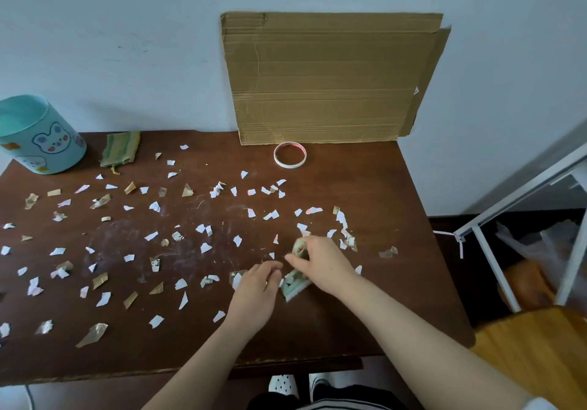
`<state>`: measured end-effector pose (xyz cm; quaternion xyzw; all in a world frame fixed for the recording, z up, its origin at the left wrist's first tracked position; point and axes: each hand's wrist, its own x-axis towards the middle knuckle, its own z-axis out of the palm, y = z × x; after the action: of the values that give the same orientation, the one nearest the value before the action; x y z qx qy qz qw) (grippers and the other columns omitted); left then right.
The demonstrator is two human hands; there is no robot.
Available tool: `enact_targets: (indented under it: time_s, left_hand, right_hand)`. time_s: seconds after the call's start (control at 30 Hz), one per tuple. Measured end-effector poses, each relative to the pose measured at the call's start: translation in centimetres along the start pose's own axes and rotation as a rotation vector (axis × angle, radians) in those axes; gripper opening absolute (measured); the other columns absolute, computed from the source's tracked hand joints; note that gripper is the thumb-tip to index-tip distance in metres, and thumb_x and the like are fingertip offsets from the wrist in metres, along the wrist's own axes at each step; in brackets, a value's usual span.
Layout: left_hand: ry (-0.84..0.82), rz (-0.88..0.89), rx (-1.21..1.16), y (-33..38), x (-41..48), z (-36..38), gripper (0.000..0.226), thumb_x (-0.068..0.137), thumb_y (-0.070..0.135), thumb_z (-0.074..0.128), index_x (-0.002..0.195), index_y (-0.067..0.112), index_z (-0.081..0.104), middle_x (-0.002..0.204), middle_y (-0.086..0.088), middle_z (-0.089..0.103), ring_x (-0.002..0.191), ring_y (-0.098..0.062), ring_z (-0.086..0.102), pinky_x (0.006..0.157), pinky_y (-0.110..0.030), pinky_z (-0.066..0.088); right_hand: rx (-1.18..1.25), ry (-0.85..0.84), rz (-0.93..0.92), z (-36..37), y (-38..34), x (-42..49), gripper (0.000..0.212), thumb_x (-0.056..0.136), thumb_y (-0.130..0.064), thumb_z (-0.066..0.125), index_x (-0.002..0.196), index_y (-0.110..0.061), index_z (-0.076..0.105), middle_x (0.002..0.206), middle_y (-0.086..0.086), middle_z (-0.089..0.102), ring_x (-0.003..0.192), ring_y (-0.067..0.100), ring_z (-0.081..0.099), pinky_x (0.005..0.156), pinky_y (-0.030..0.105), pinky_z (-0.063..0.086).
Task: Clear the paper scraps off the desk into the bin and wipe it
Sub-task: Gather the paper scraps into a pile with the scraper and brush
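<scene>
The dark brown wooden desk (365, 187) is littered with small torn paper scraps (206, 247), white and tan, spread from the left edge across to just past the middle. The person's right hand (320, 263) is over the near right part of the desk, fingers wrapped round the handle of a small green brush with pale bristles (295, 285). The bristle end pokes out below the hand and sits down on the desk top, with the brush tilted. It is blurred, so finer detail is lost.

The left hand (257, 285) lies just beside the brush head on its left, with its fingers curled and their tips almost at the bristles. From here I cannot tell whether it is pinching anything. A few scraps lie right against both hands, with a thin cluster just beyond the right knuckles. Most of the scraps lie well to the left of the hands.

The round pale teal bin with a bear picture (41, 136) stands on the far left corner of the desk, well apart from both hands. A folded green cloth (120, 149) lies just beside it. At the back, a flat sheet of brown cardboard (327, 79) leans against the wall, and a white tape ring (289, 165) lies flat in front of it. A white metal frame (521, 193) stands off the right side.
</scene>
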<state>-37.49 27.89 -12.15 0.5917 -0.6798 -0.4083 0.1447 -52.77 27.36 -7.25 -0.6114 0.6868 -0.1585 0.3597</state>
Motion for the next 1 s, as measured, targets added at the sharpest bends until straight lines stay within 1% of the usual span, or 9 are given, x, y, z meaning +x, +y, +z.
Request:
enact_targets:
  time_s: [0.13,0.23,0.37,0.47,0.53,0.7,0.8,0.87,1.0]
  left_hand:
    - [0.031,-0.002,0.016,0.3,0.4,0.0,0.027,0.099,0.027,0.037,0.115,0.023,0.058,0.101,0.008,0.055,0.102,-0.013,0.051,0.081,-0.027,0.039]
    - [0.029,0.004,-0.010,0.9,1.0,0.4,0.027,0.099,0.027,0.037,0.115,0.024,0.059,0.108,0.009,0.056,0.109,-0.012,0.049,0.093,-0.030,0.040]
    - [-0.016,0.012,-0.013,2.3,1.7,1.6,0.027,0.099,0.029,0.038,0.115,0.025,0.058,0.108,0.012,0.054,0.111,-0.011,0.047,0.094,-0.027,0.036]
    - [-0.055,0.042,0.011,3.4,2.1,2.6,0.028,0.099,0.030,0.037,0.117,0.025,0.058,0.106,0.014,0.050,0.107,-0.006,0.045,0.091,-0.019,0.031]
    - [-0.068,0.062,0.021,3.8,2.2,3.0,0.028,0.099,0.029,0.037,0.118,0.024,0.058,0.107,0.015,0.049,0.106,-0.003,0.043,0.091,-0.017,0.029]
    - [-0.063,0.048,0.044,3.7,2.3,2.7,0.029,0.099,0.029,0.038,0.120,0.023,0.057,0.115,0.009,0.055,0.114,-0.010,0.047,0.094,-0.020,0.032]
    - [-0.051,0.026,0.058,3.4,2.2,2.3,0.029,0.099,0.029,0.037,0.121,0.023,0.056,0.118,0.006,0.056,0.115,-0.014,0.047,0.095,-0.024,0.033]
    - [-0.053,0.024,0.065,3.4,2.2,2.1,0.030,0.099,0.029,0.037,0.122,0.022,0.056,0.119,0.004,0.056,0.114,-0.015,0.047,0.097,-0.027,0.035]
    - [-0.048,0.032,0.061,3.7,2.5,2.2,0.028,0.099,0.030,0.038,0.119,0.024,0.057,0.115,0.008,0.055,0.112,-0.011,0.046,0.095,-0.025,0.035]
  right_hand:
    - [0.048,-0.040,-0.101,-0.6,-1.1,0.4,0.019,0.092,-0.027,0.056,0.080,-0.012,0.058,0.078,-0.003,0.057,0.069,0.013,0.052,0.067,0.029,0.045]
    - [0.025,0.040,-0.090,-2.7,0.1,-0.3,0.023,0.090,-0.027,0.056,0.070,-0.015,0.053,0.073,-0.001,0.057,0.065,0.013,0.051,0.060,0.027,0.040]
    - [-0.110,0.147,0.075,-6.1,4.0,-1.8,0.033,0.089,-0.028,0.055,0.059,-0.028,0.039,0.058,-0.010,0.047,0.057,0.009,0.048,0.052,0.024,0.032]
    - [-0.198,0.093,0.199,-7.1,6.2,-2.5,0.034,0.088,-0.027,0.054,0.060,-0.029,0.036,0.061,-0.009,0.049,0.058,0.013,0.052,0.052,0.025,0.033]
    - [-0.209,0.035,0.216,-6.6,6.6,-2.5,0.031,0.087,-0.022,0.054,0.062,-0.027,0.038,0.069,-0.005,0.053,0.068,0.019,0.056,0.060,0.028,0.037]
    - [-0.176,0.010,0.080,-4.5,5.0,-1.3,0.012,0.089,-0.021,0.050,0.078,-0.017,0.052,0.076,-0.004,0.051,0.075,0.018,0.052,0.060,0.027,0.033]
    - [-0.067,-0.005,-0.048,-3.5,3.6,-0.6,0.011,0.090,-0.018,0.049,0.091,-0.012,0.059,0.088,0.000,0.058,0.072,0.010,0.048,0.062,0.025,0.030]
    - [0.001,-0.027,-0.109,-3.1,3.0,-0.5,0.007,0.091,-0.018,0.050,0.085,-0.016,0.054,0.092,-0.004,0.061,0.060,0.004,0.044,0.056,0.023,0.029]
    - [0.038,0.078,-0.094,-4.1,3.7,-0.7,0.008,0.092,-0.019,0.050,0.085,-0.023,0.049,0.091,-0.007,0.059,0.077,0.011,0.054,0.065,0.026,0.038]
